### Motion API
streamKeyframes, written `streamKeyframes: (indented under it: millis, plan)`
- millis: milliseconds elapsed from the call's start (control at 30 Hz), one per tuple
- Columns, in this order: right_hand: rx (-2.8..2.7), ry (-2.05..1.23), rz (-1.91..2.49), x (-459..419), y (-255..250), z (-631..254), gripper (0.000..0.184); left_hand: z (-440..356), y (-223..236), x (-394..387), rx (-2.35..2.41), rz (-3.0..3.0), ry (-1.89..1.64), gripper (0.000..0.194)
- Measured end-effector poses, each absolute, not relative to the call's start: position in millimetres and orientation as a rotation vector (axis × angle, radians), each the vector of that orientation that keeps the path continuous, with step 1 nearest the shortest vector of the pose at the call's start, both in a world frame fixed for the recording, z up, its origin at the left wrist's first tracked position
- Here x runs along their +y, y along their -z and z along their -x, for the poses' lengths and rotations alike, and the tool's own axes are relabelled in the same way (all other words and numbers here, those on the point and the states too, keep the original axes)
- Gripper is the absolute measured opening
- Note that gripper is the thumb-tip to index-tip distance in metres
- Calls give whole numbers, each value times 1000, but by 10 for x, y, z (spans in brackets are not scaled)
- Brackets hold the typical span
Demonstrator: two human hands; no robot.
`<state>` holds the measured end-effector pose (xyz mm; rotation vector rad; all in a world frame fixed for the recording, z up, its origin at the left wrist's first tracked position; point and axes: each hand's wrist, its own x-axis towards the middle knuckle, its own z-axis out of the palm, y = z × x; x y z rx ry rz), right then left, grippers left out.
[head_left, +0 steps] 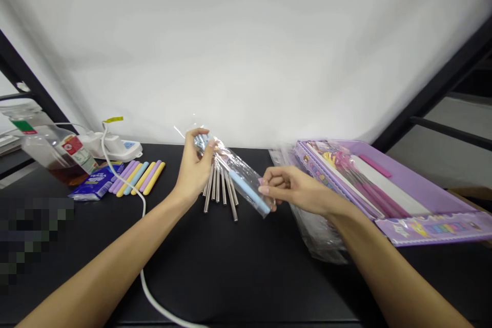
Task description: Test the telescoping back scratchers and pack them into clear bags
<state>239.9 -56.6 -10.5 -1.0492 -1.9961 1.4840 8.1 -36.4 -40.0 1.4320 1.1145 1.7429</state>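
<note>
A clear plastic bag [243, 168] holds a blue-handled stick [249, 192] with a thin metal shaft and a light blue head. My left hand [196, 164] pinches the bag around the head end, hiding part of it. At the lower end, my right hand [290, 189] pinches the bag's edge beside the blue handle. Below and behind the bag, several metal rods [218, 187] lie fanned out on the black table [230, 277], their far ends hidden by the bag and my left hand. To the left lies a row of purple, yellow and blue handles [137, 178].
A purple display box [418, 179] with pink-handled sticks [369, 184] is on the right, beside clear plastic bags [321, 230]. On the left are a bottle [57, 151], a blue packet [96, 182] and a power strip [123, 149]. A white cable [144, 271] crosses the table.
</note>
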Motion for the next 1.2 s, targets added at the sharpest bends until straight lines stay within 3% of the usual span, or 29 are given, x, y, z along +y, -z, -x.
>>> streamKeyframes:
  millis: [200, 333, 533, 600, 667, 767, 833, 1033, 1200]
  plan:
    - [-2412, -1650, 926, -637, 164, -2390, 19, -49, 399, -364, 1117, -1391, -1681, 49]
    - [-2575, -1740, 890, -661, 163, -2396, 17, -62, 419, -403, 1146, -1515, -1502, 70]
    - [-2619, -1721, 988, -616, 107, -2482, 28, -32, 462, -387, 1098, -1671, -1409, 89]
    - [-2526, -1498, 1081, -541, 108, -2562, 32, -40, 443, -414, 1093, -1693, -1366, 90]
    - [-2412, -1059, 1210, -444, 142, -2658, 40, -64, 421, -460, 1086, -1712, -1290, 91]
    - [-2393, -586, 1350, -315, 233, -2784, 68, -114, 413, -534, 1066, -1736, -1152, 93]
    - [-2478, -563, 1392, -263, 290, -2830, 74, -145, 425, -571, 1049, -1741, -1079, 95]
    - [-2514, -552, 1335, -207, 344, -2843, 56, -204, 452, -629, 1017, -1744, -963, 97]
    - [-2491, -497, 1225, -210, 324, -2835, 52, -224, 473, -648, 1029, -1748, -922, 98]
